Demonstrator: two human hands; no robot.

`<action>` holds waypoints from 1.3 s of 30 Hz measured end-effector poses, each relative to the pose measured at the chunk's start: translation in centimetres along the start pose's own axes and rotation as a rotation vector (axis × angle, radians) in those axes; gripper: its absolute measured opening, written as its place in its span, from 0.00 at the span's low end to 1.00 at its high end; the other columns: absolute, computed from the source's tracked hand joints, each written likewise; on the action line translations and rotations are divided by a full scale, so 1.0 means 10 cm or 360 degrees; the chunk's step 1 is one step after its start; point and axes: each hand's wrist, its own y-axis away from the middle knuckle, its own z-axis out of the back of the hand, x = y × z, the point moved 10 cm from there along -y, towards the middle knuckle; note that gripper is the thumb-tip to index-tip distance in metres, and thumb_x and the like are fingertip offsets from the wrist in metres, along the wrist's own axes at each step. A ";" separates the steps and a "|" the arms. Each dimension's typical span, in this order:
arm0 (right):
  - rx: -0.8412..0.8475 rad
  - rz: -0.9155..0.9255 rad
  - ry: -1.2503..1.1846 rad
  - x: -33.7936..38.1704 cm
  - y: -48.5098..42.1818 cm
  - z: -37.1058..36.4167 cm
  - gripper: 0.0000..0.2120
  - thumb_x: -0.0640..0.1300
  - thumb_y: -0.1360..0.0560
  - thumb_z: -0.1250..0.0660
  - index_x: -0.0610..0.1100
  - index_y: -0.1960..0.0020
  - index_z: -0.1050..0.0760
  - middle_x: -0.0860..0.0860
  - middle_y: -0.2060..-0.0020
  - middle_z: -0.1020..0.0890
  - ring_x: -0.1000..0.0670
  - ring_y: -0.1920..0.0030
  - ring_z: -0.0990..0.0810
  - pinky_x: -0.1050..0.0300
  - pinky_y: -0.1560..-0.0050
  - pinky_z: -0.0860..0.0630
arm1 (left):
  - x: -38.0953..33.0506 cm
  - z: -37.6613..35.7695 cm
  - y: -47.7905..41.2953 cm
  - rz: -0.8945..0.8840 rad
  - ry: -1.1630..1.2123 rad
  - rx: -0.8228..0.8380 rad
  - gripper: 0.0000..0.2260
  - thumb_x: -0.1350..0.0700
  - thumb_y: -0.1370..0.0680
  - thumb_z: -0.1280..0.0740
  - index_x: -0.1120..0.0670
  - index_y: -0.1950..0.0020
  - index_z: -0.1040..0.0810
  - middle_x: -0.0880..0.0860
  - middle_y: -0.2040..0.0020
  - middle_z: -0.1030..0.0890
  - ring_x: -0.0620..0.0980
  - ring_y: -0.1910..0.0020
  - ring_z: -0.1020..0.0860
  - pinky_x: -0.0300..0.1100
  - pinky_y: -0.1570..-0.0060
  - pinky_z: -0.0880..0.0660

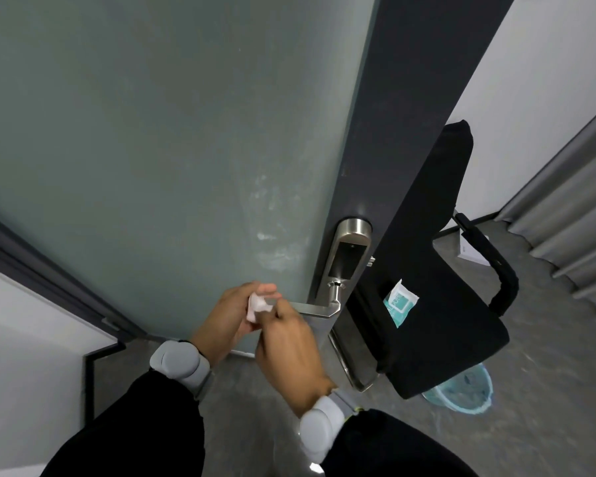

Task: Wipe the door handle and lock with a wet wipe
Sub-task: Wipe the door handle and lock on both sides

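A silver lever door handle [319, 308] juts left from a tall metal lock plate [346, 258] with a dark panel, mounted on the dark edge of a frosted glass door [152, 149]. A crumpled white wet wipe [257, 306] sits between both hands, just left of the handle's free end. My left hand [233, 313] holds the wipe from the left. My right hand [289, 342] pinches it from the right, fingers close to the lever. Both wrists carry grey bands.
A black office chair [437, 304] stands right of the door, close to the lock, with a teal and white wipe packet [400, 301] on its seat. A light blue bin [461, 394] sits on the floor under it. Grey curtain at far right.
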 end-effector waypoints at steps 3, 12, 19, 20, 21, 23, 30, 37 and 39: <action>-0.0070 -0.0103 0.0021 -0.36 0.22 0.19 0.09 0.36 0.36 0.35 0.43 0.57 0.21 0.47 0.59 0.24 0.43 0.65 0.21 0.52 0.65 0.24 | 0.01 -0.04 0.05 0.0000 -0.0137 0.0010 0.15 0.50 0.16 0.44 0.56 0.45 0.19 0.56 0.45 0.15 0.49 0.60 0.15 0.45 0.55 0.20; -0.0579 -0.0208 -0.0234 -0.96 0.47 0.88 0.14 0.35 0.26 0.31 0.45 0.41 0.20 0.52 0.57 0.26 0.55 0.62 0.25 0.60 0.60 0.23 | -0.04 -0.08 0.10 -0.0106 -0.0208 -0.0108 0.10 0.53 0.18 0.38 0.55 0.49 0.18 0.58 0.43 0.17 0.57 0.53 0.15 0.48 0.51 0.20; -0.0542 -0.0295 -0.0214 -0.81 0.11 0.65 0.04 0.38 0.26 0.33 0.43 0.53 0.21 0.46 0.58 0.24 0.44 0.63 0.23 0.50 0.62 0.24 | -0.02 0.02 0.06 -0.0128 -0.0220 -0.0193 0.19 0.49 0.16 0.45 0.57 0.50 0.17 0.60 0.47 0.16 0.54 0.61 0.14 0.46 0.57 0.19; -0.0489 -0.0239 -0.0159 -0.70 0.04 0.59 0.03 0.39 0.27 0.33 0.43 0.54 0.22 0.45 0.58 0.23 0.43 0.63 0.22 0.51 0.64 0.25 | -0.02 0.02 0.06 -0.0111 -0.0220 -0.0207 0.21 0.47 0.16 0.46 0.57 0.50 0.18 0.59 0.50 0.16 0.54 0.61 0.14 0.46 0.59 0.19; -0.0423 -0.0176 -0.0112 -0.57 -0.04 0.52 0.03 0.39 0.28 0.33 0.42 0.55 0.22 0.45 0.58 0.23 0.42 0.63 0.22 0.51 0.64 0.25 | -0.02 0.02 0.07 -0.0096 -0.0203 -0.0235 0.22 0.45 0.16 0.47 0.57 0.51 0.18 0.57 0.54 0.15 0.53 0.63 0.15 0.45 0.61 0.19; -0.0295 -0.0061 -0.0075 -0.28 -0.16 0.34 0.06 0.37 0.31 0.32 0.41 0.55 0.23 0.44 0.57 0.23 0.42 0.62 0.22 0.50 0.63 0.23 | -0.02 0.05 0.09 -0.0099 -0.0203 -0.0291 0.23 0.43 0.17 0.46 0.56 0.55 0.18 0.54 0.63 0.15 0.52 0.65 0.17 0.41 0.66 0.21; -0.0261 0.0028 -0.0040 -0.04 -0.26 0.15 0.12 0.35 0.36 0.29 0.39 0.53 0.25 0.42 0.56 0.23 0.41 0.60 0.21 0.53 0.65 0.24 | -0.02 0.18 0.16 -0.0071 -0.0123 -0.0352 0.17 0.48 0.18 0.39 0.59 0.55 0.19 0.61 0.60 0.18 0.55 0.63 0.19 0.42 0.61 0.23; -0.0570 -0.0319 -0.0198 -0.99 0.17 0.64 0.03 0.39 0.25 0.35 0.44 0.52 0.23 0.47 0.51 0.24 0.46 0.57 0.22 0.52 0.55 0.23 | -0.53 -0.05 0.49 -0.0952 -0.1093 -0.0503 0.06 0.58 0.23 0.31 0.53 0.48 0.17 0.48 0.53 0.15 0.44 0.52 0.18 0.44 0.45 0.24; -0.0728 -0.0616 -0.0494 -1.32 0.26 0.73 0.02 0.39 0.23 0.35 0.45 0.53 0.25 0.51 0.55 0.23 0.52 0.58 0.23 0.55 0.55 0.23 | -0.63 -0.32 0.61 -0.1300 -0.1536 -0.0418 0.11 0.51 0.25 0.35 0.52 0.48 0.16 0.46 0.52 0.15 0.43 0.51 0.18 0.41 0.44 0.24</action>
